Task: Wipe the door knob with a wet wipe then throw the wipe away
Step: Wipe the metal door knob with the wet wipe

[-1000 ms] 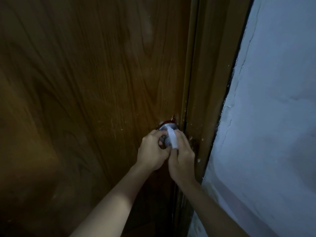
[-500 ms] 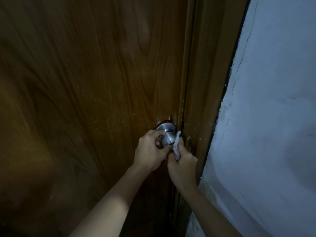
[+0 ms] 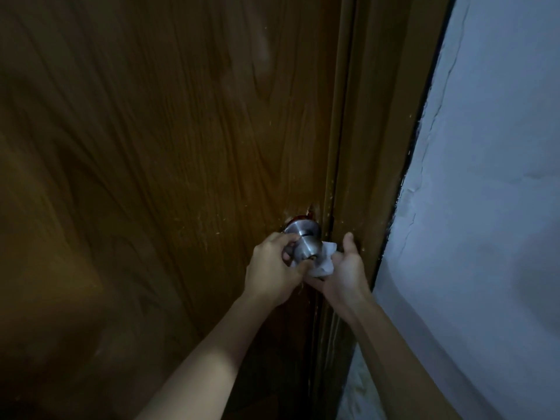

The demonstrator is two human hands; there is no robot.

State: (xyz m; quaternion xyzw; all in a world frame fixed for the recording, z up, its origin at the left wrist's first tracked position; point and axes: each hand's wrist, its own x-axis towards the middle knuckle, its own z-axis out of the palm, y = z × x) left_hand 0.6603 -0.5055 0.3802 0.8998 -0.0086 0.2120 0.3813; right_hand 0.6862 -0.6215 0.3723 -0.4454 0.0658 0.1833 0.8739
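Door knob, steel: left hand fingers curled round it. Wet wipe, white, crumpled: held in right hand, touching knob's right side beside the left fingertips.

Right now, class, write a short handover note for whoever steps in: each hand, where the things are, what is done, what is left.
Left hand: grips the knob from the left.
Right hand: holds the wipe against the knob's right side, thumb raised.
Knob: on the door, beside the frame.
Done: wiping is under way; how clean the knob is cannot be told.
Left: finish wiping, then throw the wipe away. No bin in view.
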